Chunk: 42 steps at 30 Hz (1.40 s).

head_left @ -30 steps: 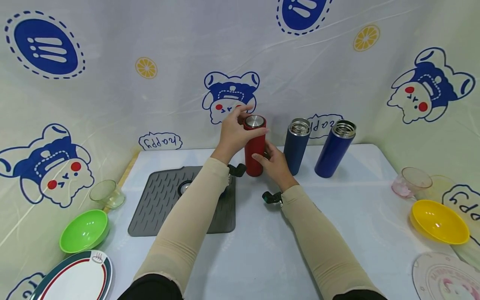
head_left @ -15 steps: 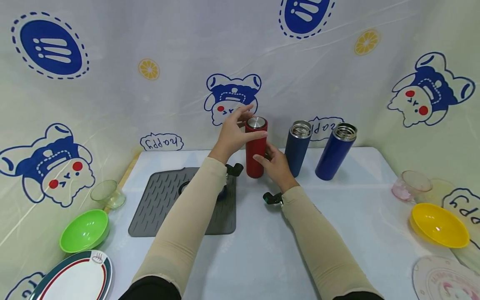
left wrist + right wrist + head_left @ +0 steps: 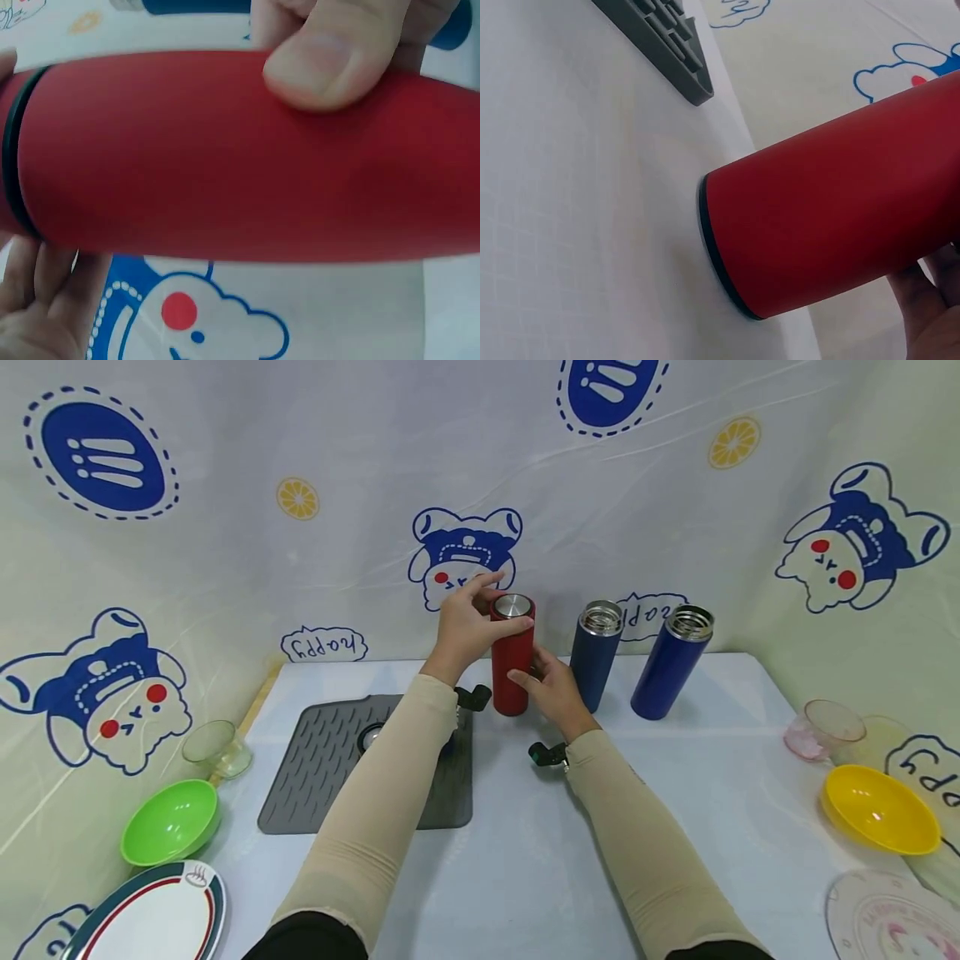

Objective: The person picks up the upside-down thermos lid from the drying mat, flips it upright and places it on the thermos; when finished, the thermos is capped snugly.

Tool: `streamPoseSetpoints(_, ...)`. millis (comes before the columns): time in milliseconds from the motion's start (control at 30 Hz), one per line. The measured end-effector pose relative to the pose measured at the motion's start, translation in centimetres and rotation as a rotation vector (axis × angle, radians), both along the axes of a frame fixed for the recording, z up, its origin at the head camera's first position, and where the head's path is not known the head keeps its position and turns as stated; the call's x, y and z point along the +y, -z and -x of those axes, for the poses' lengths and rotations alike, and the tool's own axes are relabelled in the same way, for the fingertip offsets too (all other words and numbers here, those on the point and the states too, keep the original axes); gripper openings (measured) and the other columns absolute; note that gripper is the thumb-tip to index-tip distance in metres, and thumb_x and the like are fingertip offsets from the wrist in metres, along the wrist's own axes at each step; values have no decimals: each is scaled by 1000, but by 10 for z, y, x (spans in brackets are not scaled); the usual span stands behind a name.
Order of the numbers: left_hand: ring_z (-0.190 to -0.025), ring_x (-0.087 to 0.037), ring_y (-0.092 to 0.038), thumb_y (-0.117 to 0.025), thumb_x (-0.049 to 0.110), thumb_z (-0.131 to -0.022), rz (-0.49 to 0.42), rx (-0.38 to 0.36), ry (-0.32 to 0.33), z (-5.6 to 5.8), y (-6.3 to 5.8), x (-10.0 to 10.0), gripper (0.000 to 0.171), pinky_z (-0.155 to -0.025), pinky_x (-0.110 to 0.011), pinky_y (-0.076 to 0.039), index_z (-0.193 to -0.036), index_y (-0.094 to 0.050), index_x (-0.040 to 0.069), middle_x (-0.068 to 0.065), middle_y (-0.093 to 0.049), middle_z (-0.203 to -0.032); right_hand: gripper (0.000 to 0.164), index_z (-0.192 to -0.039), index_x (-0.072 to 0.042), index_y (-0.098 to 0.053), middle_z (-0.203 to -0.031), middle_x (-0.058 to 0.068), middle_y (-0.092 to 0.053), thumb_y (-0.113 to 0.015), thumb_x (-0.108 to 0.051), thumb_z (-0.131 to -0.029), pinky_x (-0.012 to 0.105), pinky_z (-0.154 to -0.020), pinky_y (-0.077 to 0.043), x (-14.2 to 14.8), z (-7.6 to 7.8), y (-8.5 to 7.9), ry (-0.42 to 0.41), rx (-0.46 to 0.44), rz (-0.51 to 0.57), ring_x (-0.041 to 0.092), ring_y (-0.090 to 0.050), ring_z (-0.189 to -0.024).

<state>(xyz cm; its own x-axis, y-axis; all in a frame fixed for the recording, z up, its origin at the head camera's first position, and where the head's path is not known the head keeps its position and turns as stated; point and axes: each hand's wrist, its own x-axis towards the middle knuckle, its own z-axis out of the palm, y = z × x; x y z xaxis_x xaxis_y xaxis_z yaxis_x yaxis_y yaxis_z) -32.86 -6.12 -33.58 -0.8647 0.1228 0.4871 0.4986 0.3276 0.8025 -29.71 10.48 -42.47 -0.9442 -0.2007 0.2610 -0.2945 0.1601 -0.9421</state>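
The left hand grips the red bottle at the top, thumb across the near side just under its shiny lid and the other fingers around the far side. The right hand grasps the same bottle lower down, its thumb pressed on the red body and its fingers wrapped behind. The bottle is upright, near the middle of the far edge of the counter; I cannot tell whether its base touches the surface. A black seam crosses it near the top in the left wrist view, and a black base ring shows in the right wrist view.

Just beside the right hand, along the far edge toward the far right corner, stand a grayish blue bottle and then a deep blue bottle, both with open steel mouths.

A gray ridged mat lies on the left part of the counter, partly covered by the left sleeve. A round dark piece with a shiny middle sits on it, half hidden by that sleeve.

Along the left edge are a clear glass, a green bowl and, by the near left corner, a banded plate. Along the right edge are a pinkish glass, a yellow bowl and a pale patterned plate.
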Motion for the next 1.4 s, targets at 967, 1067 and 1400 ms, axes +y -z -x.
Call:
streamPoseSetpoints(967,-122,-19,-45,-77,33,-79,67,-136,189,-20,-10,-31,76,-98,-35,-39,-143,-36,33,0,-47,-137,74,-145,-24,-36,-134,-5,-50,-69,-44,-81,34,-98,-39,2,17,27,20,-22,-11,12,-48,-118)
streamPoseSetpoints(1067,-124,-21,-43,-75,31,-81,79,-122,167,-34,-16,-42,73,-99,-35,-38,-144,-37,30,0,-46,-138,73,-144,-22,-37,-134,-2,-50,-70,-41,-81,35,-98,-39,1,18,27,15,-9,11,14,-49,-119)
streamPoseSetpoints(1400,-126,-24,-40,-71,24,-85,55,-65,86,-55,-5,-84,68,-102,-39,-33,-144,-37,19,-4,-44,-139,74,-143,-23,-39,-134,-5,-50,-71,-42,-80,31,-97,-39,3,19,31,51,-1,14,9,-49,-117)
